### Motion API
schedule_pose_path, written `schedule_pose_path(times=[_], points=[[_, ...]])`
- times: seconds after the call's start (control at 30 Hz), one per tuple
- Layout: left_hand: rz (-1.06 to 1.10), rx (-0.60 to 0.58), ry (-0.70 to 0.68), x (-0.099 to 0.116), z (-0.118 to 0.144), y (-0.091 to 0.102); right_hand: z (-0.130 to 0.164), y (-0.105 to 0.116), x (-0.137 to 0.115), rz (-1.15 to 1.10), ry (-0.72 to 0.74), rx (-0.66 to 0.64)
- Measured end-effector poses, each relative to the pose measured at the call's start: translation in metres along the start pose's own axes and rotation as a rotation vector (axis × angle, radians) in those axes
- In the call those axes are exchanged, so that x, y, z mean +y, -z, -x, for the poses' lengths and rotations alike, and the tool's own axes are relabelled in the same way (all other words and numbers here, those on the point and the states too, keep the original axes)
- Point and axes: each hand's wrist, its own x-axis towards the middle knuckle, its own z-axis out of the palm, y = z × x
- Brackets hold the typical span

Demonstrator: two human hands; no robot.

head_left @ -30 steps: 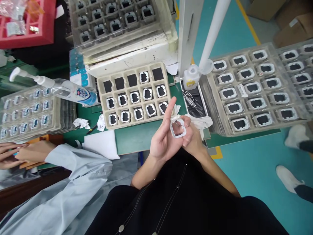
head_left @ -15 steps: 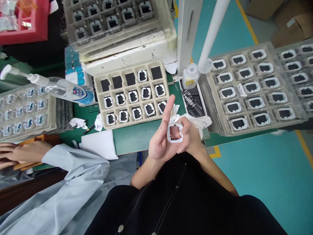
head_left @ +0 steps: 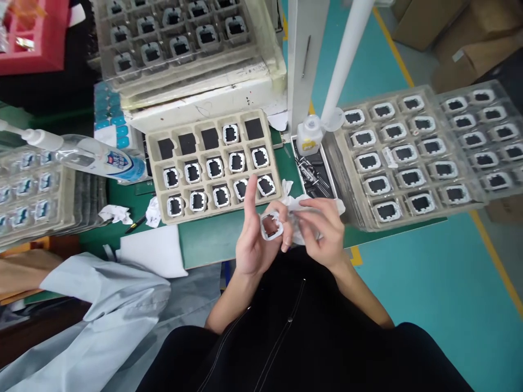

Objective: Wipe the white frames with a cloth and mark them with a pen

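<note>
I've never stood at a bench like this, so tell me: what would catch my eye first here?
First, the left hand at centre, pinching a small white square frame, with the right hand beside it on a crumpled white wipe. Just behind them lies a beige tray of similar frames in pockets. More clear trays of them spread to the right.

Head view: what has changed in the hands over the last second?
The right hand has come out from behind the left hand and now grips the white wipe beside the white frame. The left hand still pinches the frame, index finger raised. The trays are unchanged.
</note>
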Motion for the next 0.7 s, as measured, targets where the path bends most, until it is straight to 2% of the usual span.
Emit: schedule_pose_path(times=[0.07, 0.1, 0.13, 0.23, 0.3, 0.37, 0.43, 0.53, 0.7], points=[[-0.02, 0.038, -0.004, -0.006, 0.003, 0.009, -0.02, 0.008, 0.001, 0.054, -0.072, 0.084], [-0.021, 0.055, -0.004, -0.009, 0.004, 0.012, -0.032, 0.01, 0.003, 0.138, -0.112, 0.081], [-0.016, 0.073, -0.004, -0.012, 0.006, 0.015, -0.043, 0.011, 0.005, 0.255, -0.152, 0.032], [0.018, 0.109, -0.007, -0.021, 0.009, 0.019, -0.068, 0.005, 0.015, 0.58, -0.239, -0.236], [0.036, 0.103, -0.018, -0.023, 0.01, 0.021, -0.076, -0.002, 0.021, 0.684, -0.273, -0.369], [0.048, 0.086, -0.028, -0.024, 0.01, 0.023, -0.079, -0.008, 0.026, 0.712, -0.296, -0.428], [0.052, 0.083, -0.031, -0.022, 0.009, 0.024, -0.079, -0.011, 0.03, 0.696, -0.309, -0.42], [0.047, 0.123, -0.02, -0.019, 0.006, 0.026, -0.076, -0.005, 0.033, 0.568, -0.302, -0.337], [0.076, 0.217, 0.008, -0.015, -0.006, 0.021, -0.067, 0.029, 0.017, 0.053, -0.175, -0.174]])
